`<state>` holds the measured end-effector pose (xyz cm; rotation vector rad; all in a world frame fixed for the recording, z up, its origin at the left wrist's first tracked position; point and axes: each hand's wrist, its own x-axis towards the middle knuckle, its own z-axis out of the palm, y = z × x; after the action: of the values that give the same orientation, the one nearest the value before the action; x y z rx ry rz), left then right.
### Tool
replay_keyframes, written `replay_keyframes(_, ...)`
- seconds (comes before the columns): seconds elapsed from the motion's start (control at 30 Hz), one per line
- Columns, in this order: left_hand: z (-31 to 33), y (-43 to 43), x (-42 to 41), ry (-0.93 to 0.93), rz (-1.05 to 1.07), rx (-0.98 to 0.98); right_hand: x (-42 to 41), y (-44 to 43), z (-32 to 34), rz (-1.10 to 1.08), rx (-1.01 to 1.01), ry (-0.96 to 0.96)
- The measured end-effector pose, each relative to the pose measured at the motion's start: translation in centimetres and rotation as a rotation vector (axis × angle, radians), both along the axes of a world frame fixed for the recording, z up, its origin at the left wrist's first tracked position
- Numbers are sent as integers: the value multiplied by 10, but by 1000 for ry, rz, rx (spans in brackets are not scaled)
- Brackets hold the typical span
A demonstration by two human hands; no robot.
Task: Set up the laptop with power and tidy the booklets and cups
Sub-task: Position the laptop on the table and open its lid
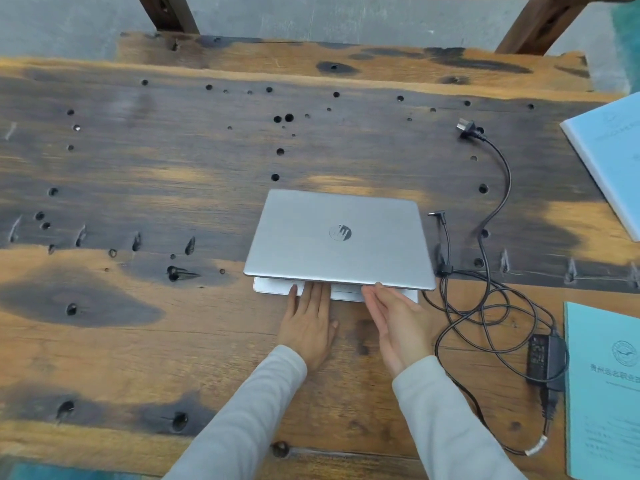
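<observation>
Hands both at the near edge of the laptop [339, 237]; left hand [306, 323] lies flat, fingers straight and slightly spread, palm on the tabletop [138, 202], fingertips resting on the front of the base [273, 285]; right hand [394, 320] is turned edge-on, fingers straight and together, tips touching the front lip of the lid [346, 265]; neither hand curls round anything. Laptop sits a little right of the tabletop's middle, toward the near edge; lid just ajar, a thin gap showing over the base. Judgement: opening the lid is the step in hand, left steadying, right lifting.

Power not yet connected; barrel plug [437, 216] lies loose just beside the laptop's right side, not touching it; cable [498, 306] lies in loose loops toward the near right; power brick [545, 358] lies among them near the right edge; wall plug [467, 128] lies bare toward the far right; no socket in view.

Booklets untidied; pale booklet [609, 157] askew at the right edge, teal booklet [602, 393] at the near right corner, well apart; cups not in view. Task reads as barely begun; plugging in both ends, gathering the booklets and seeing to the cups all remain.
</observation>
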<state>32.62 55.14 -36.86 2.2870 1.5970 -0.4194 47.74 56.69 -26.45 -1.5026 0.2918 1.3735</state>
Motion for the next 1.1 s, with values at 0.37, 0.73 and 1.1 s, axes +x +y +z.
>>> replay_keyframes(0.37, -9, -2, 0, 19, -4, -35, 15, 51, 47, 95, 152, -47)
replay_keyframes(0.73, -12, -1, 0, 17, -1, -42, 41, 128, 65, 377, 258, -324)
replay_keyframes(1.1, -14, -4, -2, 7, 1, -32, 57, 213, 77, 528, 222, -510)
